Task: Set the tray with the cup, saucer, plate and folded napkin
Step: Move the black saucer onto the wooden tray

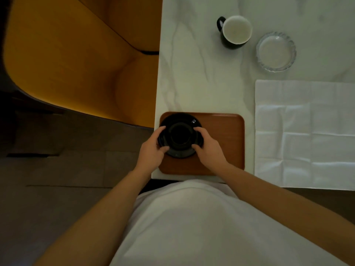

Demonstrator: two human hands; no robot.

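We're holding the black saucer with both hands: left hand curled round its left rim, right hand curled round its right rim, thumbs on the near edge. It's sitting on, or just above, the left part of the wooden tray; contact isn't clear. The tray itself is lying at the near edge of the counter, directly under the hands.

Right of the hands, just past the tray, the napkin is lying spread flat, not yet folded. Farther out, ahead and to the right, the cup is standing upright with its handle pointing left; the glass plate is just beside it on the right.

We're judging the cup comes next. It lies forward-right, so the right hand is nearer.
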